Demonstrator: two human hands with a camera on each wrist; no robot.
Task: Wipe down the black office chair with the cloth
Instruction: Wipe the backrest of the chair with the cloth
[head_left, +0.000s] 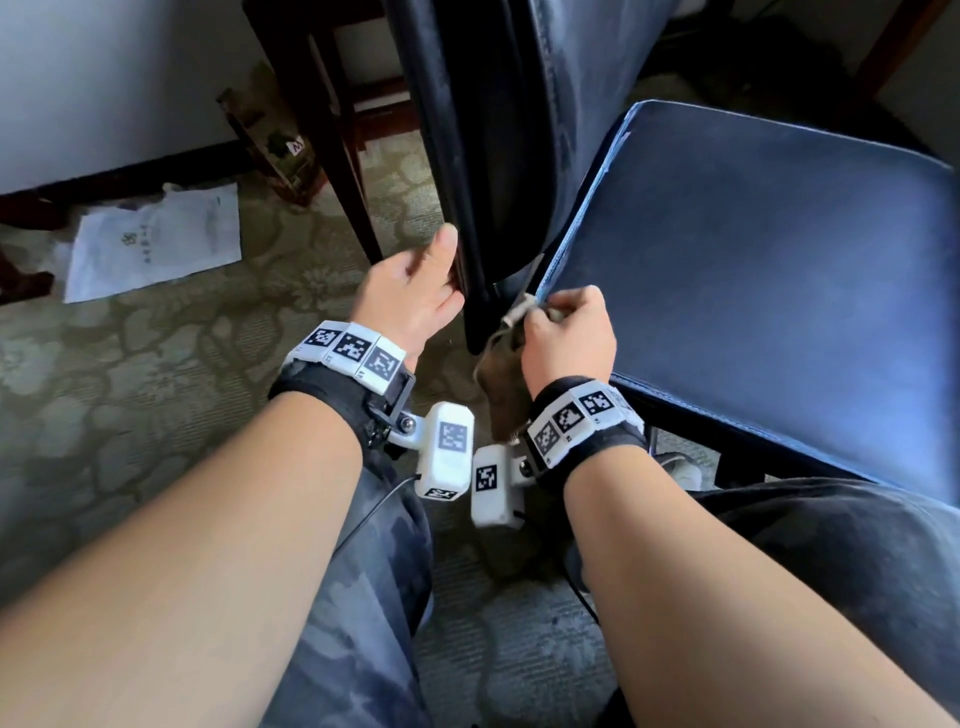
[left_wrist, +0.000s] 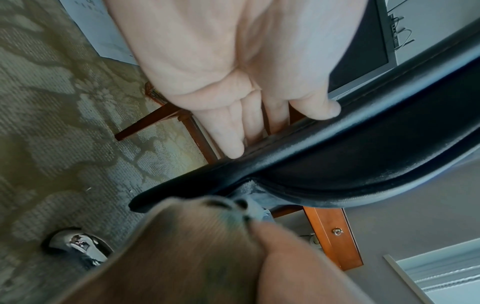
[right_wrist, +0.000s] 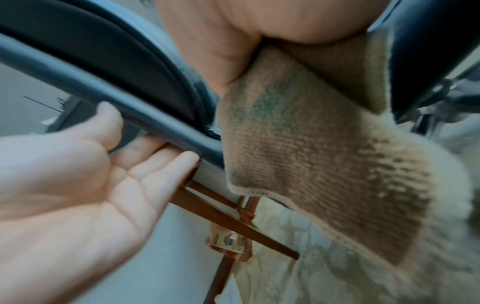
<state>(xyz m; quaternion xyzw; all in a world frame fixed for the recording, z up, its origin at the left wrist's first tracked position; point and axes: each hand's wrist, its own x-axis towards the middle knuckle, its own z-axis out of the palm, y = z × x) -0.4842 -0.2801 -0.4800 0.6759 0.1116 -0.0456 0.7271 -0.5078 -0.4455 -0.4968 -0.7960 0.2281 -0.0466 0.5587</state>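
Right now the cloth (right_wrist: 324, 154) is wadded in the right hand (head_left: 569, 338), fingers (head_left: 584, 306) clamped on it, at the gap btwn seat (head_left: 779, 249) & backrest (head_left: 545, 156) of the black chair (head_left: 675, 218). On the left hand (head_left: 410, 296) the fingers (left_wrist: 233, 142) lie straight, touching the backrest edge. Cloth: soft, light, floppy, prob. best kept bunched. Chair looks stiff; brace at backrest edge.

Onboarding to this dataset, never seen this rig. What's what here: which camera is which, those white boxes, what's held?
No robot: a person wearing three cameras. The head view looks down at both arms. The white tagged boxes on the wrists are the other two cameras, each looking along its hand. The left hand, fingers straight, touches the chair at the edge of its back. The right hand grips a brown cloth where back meets seat. A paper lies on the carpet.
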